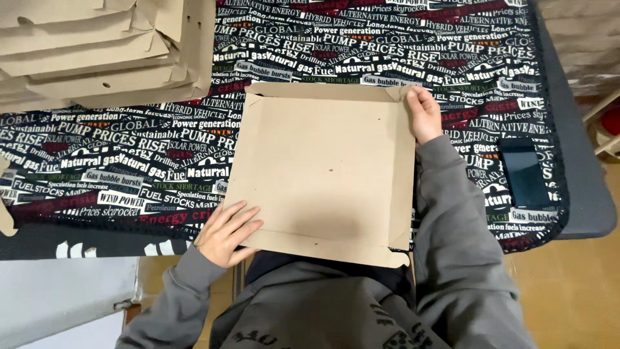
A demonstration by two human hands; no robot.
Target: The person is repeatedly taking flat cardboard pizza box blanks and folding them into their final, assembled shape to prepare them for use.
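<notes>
A square brown cardboard sheet (323, 171) with creased edges lies flat on the worktop (581, 194), over a black cloth (129, 161) covered in printed lettering. The left hand (226, 232) rests open and flat on the sheet's corner at seven o'clock. The right hand (423, 113) grips the corner at one o'clock, fingers curled over its edge. A stack of flat cardboard blanks (97, 52) sits at ten o'clock. A dark phone (524, 171) lies at three o'clock.

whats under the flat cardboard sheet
The cardboard sheet lies on a printed cloth over the table; its near edge overhangs the lap. The left hand and right hand press its corners. Anything beneath is covered.
</notes>
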